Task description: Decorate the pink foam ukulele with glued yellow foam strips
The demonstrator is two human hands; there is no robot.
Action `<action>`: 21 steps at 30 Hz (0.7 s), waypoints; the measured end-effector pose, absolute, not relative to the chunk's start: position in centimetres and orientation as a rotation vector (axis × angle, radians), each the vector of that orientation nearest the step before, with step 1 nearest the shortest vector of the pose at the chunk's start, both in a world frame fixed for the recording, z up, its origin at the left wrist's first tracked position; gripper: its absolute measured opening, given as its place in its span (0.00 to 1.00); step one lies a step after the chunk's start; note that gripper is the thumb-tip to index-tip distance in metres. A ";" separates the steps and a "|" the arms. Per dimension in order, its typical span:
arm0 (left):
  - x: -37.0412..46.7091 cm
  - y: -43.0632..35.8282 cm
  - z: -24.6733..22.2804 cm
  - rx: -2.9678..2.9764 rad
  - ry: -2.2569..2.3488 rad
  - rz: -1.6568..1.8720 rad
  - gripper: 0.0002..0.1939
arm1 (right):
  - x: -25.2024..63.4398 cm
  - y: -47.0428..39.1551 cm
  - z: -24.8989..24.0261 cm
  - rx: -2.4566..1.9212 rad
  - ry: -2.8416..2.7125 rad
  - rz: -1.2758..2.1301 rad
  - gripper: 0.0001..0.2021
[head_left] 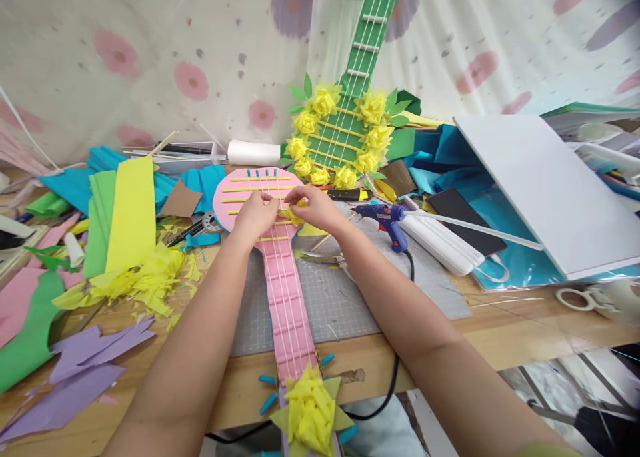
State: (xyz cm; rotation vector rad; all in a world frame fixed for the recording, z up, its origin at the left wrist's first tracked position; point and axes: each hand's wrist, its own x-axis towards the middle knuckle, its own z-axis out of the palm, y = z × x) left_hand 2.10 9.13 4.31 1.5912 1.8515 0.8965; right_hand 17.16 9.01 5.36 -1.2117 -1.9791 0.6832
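Observation:
A pink paper guitar (291, 304) lies with its neck toward me, white strings running its length and yellow strips across its body. At the near end of the neck sits a yellow paper flower (311, 414). Over the guitar's body, my left hand (256, 216) has its fingers pinched together at a small yellow paper piece. My right hand (316, 209) is just to the right, fingers curled and closed on a yellow paper flower (295, 214) by the body's right edge. Fingers partly hide both pieces.
Behind stands a green paper guitar (345, 134) ringed with yellow flowers. Right of my hands lie a blue glue gun (393, 220), a white power strip (440, 242) and scissors (325, 260) on a grey cutting mat (345, 310). Yellow paper scraps (155, 274) are at the left.

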 end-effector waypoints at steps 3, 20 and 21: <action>2.0 9.3 4.1 1.589 1.825 0.922 0.09 | 17.2 9.1 5.3 -1.202 -1.983 0.679 0.11; 1.5 10.0 2.9 1.596 1.747 0.972 0.11 | 17.3 9.0 5.5 -1.175 -1.970 0.681 0.11; 1.7 9.9 2.9 1.599 1.753 0.961 0.11 | 17.3 9.0 5.5 -1.176 -1.967 0.682 0.11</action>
